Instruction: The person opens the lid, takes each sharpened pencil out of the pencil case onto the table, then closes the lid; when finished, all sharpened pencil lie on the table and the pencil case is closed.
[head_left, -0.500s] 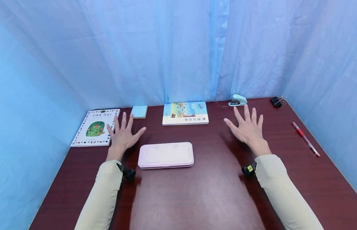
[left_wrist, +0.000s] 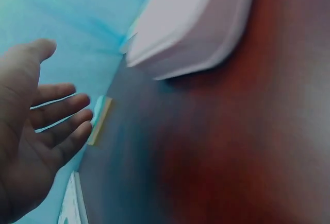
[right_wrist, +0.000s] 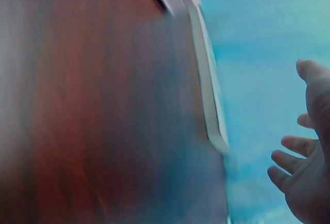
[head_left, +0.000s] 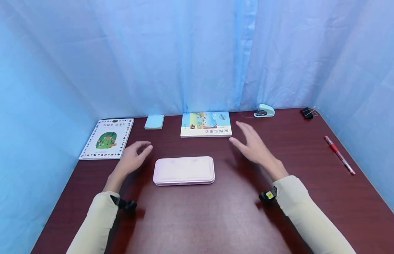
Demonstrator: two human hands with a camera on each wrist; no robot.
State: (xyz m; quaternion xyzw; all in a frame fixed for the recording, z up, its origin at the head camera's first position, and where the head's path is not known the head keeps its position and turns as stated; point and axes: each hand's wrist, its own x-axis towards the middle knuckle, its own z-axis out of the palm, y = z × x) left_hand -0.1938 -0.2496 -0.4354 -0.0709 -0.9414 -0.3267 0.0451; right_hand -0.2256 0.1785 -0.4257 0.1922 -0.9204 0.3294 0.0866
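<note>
A pale pink pencil case (head_left: 184, 170) lies closed on the dark red-brown table, between the two hands. To its left, my left hand (head_left: 132, 158) is held over the table with its fingers loosely bent and nothing in them. The left wrist view shows that hand (left_wrist: 46, 126) beside the rounded end of the pencil case (left_wrist: 191, 33). My right hand (head_left: 255, 146) is to the right of the case, close in front of the middle book (head_left: 205, 125), fingers extended and thumb apart. In the right wrist view the right hand (right_wrist: 304, 157) also holds nothing.
A white book with a green picture (head_left: 106, 139) lies at the left edge, beside a blue sticky-note pad (head_left: 154, 122). At the back right are a mint stapler (head_left: 265, 110) and a black binder clip (head_left: 307, 113). A red pen (head_left: 339, 155) lies along the right edge; blue curtains surround the table.
Both hands have turned from palms-down with spread fingers to thumbs toward the middle. The left has drawn back slightly with fingers bending; the right has shifted left. The objects stay put.
</note>
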